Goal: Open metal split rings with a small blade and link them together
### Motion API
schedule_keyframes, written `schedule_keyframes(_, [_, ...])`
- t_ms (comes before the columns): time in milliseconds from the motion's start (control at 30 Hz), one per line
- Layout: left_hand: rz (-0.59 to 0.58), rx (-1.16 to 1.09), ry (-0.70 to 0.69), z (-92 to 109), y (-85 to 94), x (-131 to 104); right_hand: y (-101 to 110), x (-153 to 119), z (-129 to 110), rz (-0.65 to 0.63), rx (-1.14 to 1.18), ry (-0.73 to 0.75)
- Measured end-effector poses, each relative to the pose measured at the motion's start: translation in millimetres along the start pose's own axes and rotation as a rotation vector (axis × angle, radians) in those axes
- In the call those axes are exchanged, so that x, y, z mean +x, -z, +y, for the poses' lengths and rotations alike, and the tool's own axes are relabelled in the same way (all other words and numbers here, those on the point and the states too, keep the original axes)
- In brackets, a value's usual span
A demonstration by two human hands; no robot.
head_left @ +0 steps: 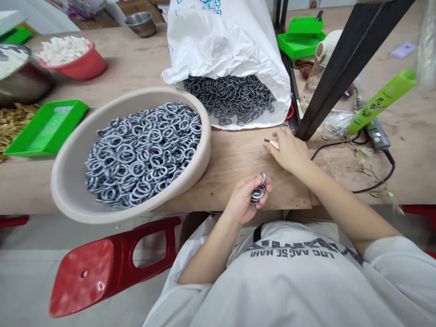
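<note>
Several rings (258, 195) seemed under one-by-one handling.
Left hand (242, 200) gripped them; right hand (291, 151), at left's one o'clock, pinched a dark-tipped piece (274, 145). Next move likely needed one freed.

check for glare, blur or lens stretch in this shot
Head view: pale glare patches on the red stool; plastic at the upper right edge looks blurred; the black post slants, perhaps partly from lens stretch; rings in the left hand look fairly clear.

Head-worn view, forward and down over worktable (136, 66)
</note>
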State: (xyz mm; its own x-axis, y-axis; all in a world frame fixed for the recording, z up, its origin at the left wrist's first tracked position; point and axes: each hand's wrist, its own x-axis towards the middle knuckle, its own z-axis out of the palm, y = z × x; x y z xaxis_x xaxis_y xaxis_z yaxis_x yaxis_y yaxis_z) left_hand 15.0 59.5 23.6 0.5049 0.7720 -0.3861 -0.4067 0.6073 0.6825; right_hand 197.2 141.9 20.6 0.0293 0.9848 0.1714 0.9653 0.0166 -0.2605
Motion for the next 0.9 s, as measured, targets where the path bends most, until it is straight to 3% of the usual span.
schedule_keyframes(100, [0.042, 0.029, -0.069, 9.6, 12.4, 0.3, -6.4, 22.5, -11.8, -0.074, -0.167, -0.09])
schedule_keyframes(167, [0.081, -0.001, -0.098, 13.2, 19.8, 0.5, -7.8, 23.9, -17.1, -0.137, -0.194, -0.087])
schedule_keyframes(333, [0.14, -0.093, -0.091, 15.7, 28.0, 5.4, -5.9, -5.5, -19.3, -0.184, -0.138, 0.138])
schedule_keyframes(433, [0.177, -0.005, -0.143, 14.0, 25.2, 12.6, -8.0, -15.2, -13.4, -0.195, -0.085, 0.196])
schedule_keyframes(500, [0.232, 0.109, -0.216, 11.1, 22.7, 17.5, -8.8, -16.0, -9.2, -0.174, 0.059, 0.171])
schedule_keyframes(600, [0.339, 0.321, -0.376, 5.5, 18.4, 21.7, -1.8, -21.5, -7.6, -0.173, 0.598, 0.067])
schedule_keyframes(667, [0.364, 0.434, -0.458, 1.6, 13.9, 21.8, 8.9, -32.2, -9.5, -0.261, 1.032, -0.015])
schedule_keyframes(733, [0.336, 0.496, -0.49, -2.0, 7.0, 20.6, 20.9, -46.5, -11.8, -0.363, 1.317, -0.097])
schedule_keyframes(800, [0.288, 0.501, -0.481, -5.1, -1.6, 19.1, 30.3, -60.4, -12.7, -0.374, 1.421, -0.15])
schedule_keyframes(900, [0.225, 0.403, -0.397, -8.6, -15.4, 17.1, 37.3, -75.4, -11.8, -0.26, 1.36, -0.092])
